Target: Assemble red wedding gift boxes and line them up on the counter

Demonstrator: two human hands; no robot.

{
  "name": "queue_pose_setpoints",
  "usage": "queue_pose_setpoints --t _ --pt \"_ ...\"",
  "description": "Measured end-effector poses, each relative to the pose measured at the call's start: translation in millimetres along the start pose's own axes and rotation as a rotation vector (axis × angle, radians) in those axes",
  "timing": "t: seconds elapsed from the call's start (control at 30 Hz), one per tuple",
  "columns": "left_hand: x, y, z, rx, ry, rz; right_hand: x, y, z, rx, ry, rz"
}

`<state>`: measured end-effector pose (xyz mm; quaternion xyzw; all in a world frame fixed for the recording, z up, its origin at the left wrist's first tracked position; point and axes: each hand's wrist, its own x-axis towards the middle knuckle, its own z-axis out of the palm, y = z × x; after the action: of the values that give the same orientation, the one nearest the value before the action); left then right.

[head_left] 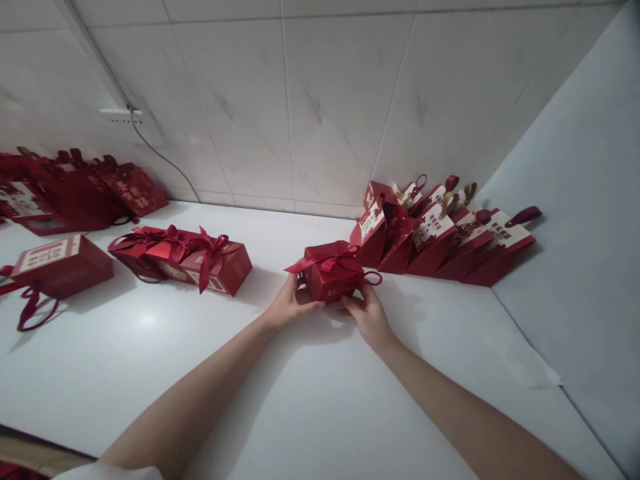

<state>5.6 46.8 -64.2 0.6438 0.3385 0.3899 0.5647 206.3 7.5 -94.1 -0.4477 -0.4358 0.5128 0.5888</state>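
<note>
Between my two hands is a small red gift box (333, 277) with a ribbon bow on top and a loop of cord at its right side. My left hand (291, 301) grips its left side, the thumb along the lower front edge. My right hand (369, 312) holds the lower right corner, fingers partly hidden behind the box. Whether the box touches the table or is slightly raised, I cannot tell. Just behind it to the right stand several red triangular boxes (433, 237) with white printed panels and ribbon loops.
Left on the white table (310, 413) is a row of bow-tied red boxes (220, 263). Farther left lies a red box with a cream label (67, 267), and more red bags (75, 190) stand by the tiled wall (340, 100). A grey cable (163, 153) hangs there. A pale panel (575, 220) bounds the right.
</note>
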Motion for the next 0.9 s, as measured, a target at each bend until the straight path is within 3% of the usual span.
queue_pose_setpoints --t 0.13,0.27,0.43,0.5,0.7,0.9 --pt "5.3 -2.5 -3.3 -0.257 0.123 -0.008 -2.6 -5.9 -1.9 -0.093 -0.04 0.029" --pt "12.9 -1.8 -8.4 -0.593 0.273 -0.123 -6.5 -10.3 -3.4 -0.189 -0.138 -0.11" --pt "17.2 0.1 -8.6 -0.591 0.315 -0.108 -9.4 -15.4 -3.2 -0.104 -0.289 -0.153" --pt "17.3 0.7 -6.4 -0.582 0.288 -0.061 -9.0 -16.2 -3.1 -0.128 -0.274 -0.168" --pt "10.3 1.7 -2.8 -0.678 -0.019 -0.038 -8.8 -17.4 -4.0 -0.172 -0.246 -0.297" --pt "6.4 -1.6 -3.6 -0.505 -0.009 -0.071 -20.9 -22.6 -3.7 -0.46 -0.34 -0.471"
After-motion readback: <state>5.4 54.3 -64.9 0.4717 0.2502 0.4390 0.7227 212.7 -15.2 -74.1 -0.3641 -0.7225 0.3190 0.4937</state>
